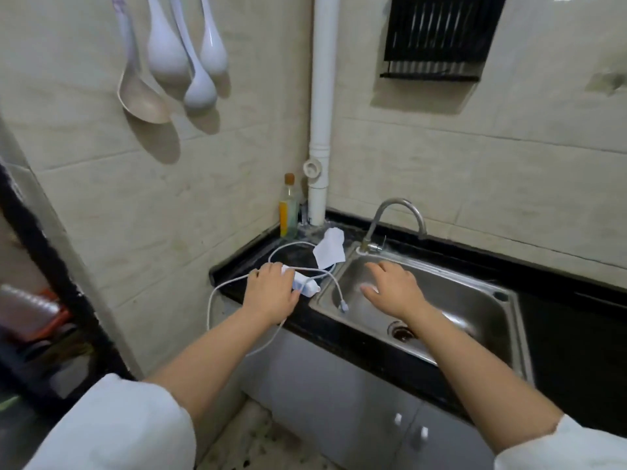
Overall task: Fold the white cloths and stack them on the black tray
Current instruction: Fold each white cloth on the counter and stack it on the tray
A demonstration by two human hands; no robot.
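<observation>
Kitchen corner seen from above. At centre, the left hand (271, 290) curls over a white charger (305, 286) on the black counter (237, 266), its cable (217, 293) looping off the edge. The right hand (393, 290) hovers spread over the steel sink (475, 300), holding nothing. One white cloth (330, 251) lies crumpled just above the charger, beside the tap (397, 215). No tray is visible. Best to clear the charger aside first, keeping the cable out of the sink

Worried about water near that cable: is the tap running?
Off: no stream falls from the faucet spout into the sink.
</observation>
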